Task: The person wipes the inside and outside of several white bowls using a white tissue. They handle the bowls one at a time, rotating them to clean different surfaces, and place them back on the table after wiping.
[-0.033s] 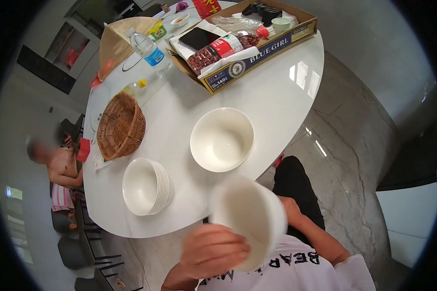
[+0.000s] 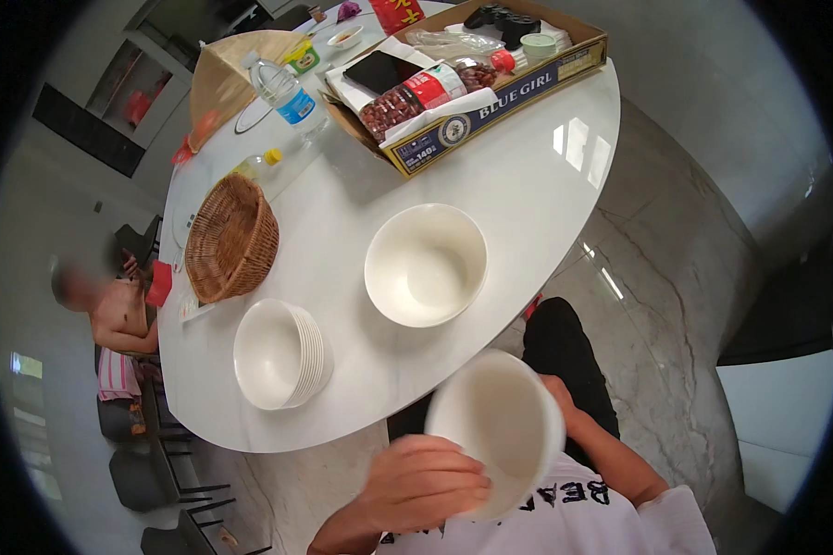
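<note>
A white bowl [image 2: 504, 416], slightly blurred, is held tilted over my lap, off the table's near edge. My left hand [image 2: 426, 483] is closed at its near left side, fingers reaching over the rim into the opening. Against the bowl's right outer side rests my right hand [image 2: 557, 393], its fingertips hidden behind the wall. One larger white bowl [image 2: 426, 268] stands on the table just beyond. To its left is a stack of several smaller white bowls [image 2: 273, 356].
On the white table [image 2: 342, 231] are a brown wicker basket [image 2: 231, 242], a water bottle [image 2: 287, 97] and a yellow-capped bottle [image 2: 267, 161]. A cardboard tray [image 2: 500, 106] holds a jar of dark red pieces [image 2: 416, 97] and a game controller [image 2: 504, 23]. Far left sits another person [image 2: 120, 310].
The held bowl has moved a little right and toward me, away from the larger bowl. My left hand has shifted right with it.
</note>
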`<move>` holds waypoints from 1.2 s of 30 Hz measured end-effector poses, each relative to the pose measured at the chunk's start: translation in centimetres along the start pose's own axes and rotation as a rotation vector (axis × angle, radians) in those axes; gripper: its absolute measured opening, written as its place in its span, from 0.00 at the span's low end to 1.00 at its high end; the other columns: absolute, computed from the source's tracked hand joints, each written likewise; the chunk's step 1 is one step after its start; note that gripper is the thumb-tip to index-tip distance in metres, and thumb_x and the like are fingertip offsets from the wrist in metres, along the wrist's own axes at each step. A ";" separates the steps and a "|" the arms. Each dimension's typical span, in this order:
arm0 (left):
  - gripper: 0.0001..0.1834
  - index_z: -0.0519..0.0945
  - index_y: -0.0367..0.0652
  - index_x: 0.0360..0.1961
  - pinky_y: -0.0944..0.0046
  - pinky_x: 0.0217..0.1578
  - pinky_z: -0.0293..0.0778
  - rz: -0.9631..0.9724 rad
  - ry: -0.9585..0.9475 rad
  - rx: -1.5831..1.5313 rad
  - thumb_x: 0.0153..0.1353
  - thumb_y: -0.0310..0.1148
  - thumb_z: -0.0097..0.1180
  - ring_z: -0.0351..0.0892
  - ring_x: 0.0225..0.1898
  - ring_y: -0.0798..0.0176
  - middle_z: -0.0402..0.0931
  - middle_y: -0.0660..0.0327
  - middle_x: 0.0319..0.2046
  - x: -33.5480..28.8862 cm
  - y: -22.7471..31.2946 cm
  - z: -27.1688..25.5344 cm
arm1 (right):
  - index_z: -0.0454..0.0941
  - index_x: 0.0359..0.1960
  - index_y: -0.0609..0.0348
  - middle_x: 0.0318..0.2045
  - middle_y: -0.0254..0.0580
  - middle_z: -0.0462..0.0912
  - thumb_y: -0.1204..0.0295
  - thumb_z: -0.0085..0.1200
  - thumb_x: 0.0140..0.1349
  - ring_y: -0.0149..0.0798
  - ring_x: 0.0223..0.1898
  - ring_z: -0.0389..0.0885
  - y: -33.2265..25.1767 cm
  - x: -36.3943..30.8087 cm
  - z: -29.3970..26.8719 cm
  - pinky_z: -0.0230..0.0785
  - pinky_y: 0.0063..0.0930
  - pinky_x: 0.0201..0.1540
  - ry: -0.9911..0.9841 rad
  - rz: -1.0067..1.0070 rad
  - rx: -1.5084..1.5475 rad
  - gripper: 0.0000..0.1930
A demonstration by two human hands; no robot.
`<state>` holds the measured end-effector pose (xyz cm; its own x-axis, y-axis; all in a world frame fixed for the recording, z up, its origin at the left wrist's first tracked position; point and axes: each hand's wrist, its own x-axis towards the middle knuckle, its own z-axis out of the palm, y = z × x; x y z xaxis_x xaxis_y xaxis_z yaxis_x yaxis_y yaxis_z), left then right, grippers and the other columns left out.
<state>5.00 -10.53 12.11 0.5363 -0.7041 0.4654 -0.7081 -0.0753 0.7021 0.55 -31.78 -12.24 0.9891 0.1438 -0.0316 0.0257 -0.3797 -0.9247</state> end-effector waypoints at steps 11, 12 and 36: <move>0.10 0.75 0.35 0.46 0.73 0.44 0.72 -1.051 0.241 -0.867 0.67 0.28 0.53 0.75 0.38 0.75 0.79 0.64 0.37 -8.2 -8.5 8.5 | 0.68 0.57 0.58 0.49 0.48 0.72 0.68 0.56 0.59 0.41 0.50 0.73 -7.4 1.4 -4.6 0.67 0.32 0.52 0.449 -0.006 0.235 0.24; 0.10 0.75 0.35 0.47 0.72 0.44 0.71 -1.076 0.265 -0.893 0.67 0.28 0.52 0.75 0.39 0.75 0.79 0.64 0.37 -7.8 -8.7 8.8 | 0.67 0.58 0.59 0.51 0.49 0.71 0.67 0.56 0.58 0.46 0.52 0.72 -8.7 1.5 -4.2 0.65 0.37 0.56 0.368 -0.170 0.063 0.25; 0.12 0.75 0.35 0.46 0.72 0.43 0.71 -0.938 0.247 -0.893 0.65 0.29 0.56 0.75 0.39 0.74 0.79 0.63 0.38 -8.5 -8.9 9.1 | 0.80 0.41 0.64 0.43 0.45 0.82 0.82 0.55 0.56 0.42 0.49 0.79 -7.6 2.1 -2.8 0.68 0.34 0.56 0.157 -0.246 0.432 0.10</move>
<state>2.55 -10.31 -2.97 0.7912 -0.4858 -0.3715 0.4702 0.0947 0.8775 2.84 -31.13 -4.24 0.9721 0.0295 0.2326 0.2303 0.0646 -0.9710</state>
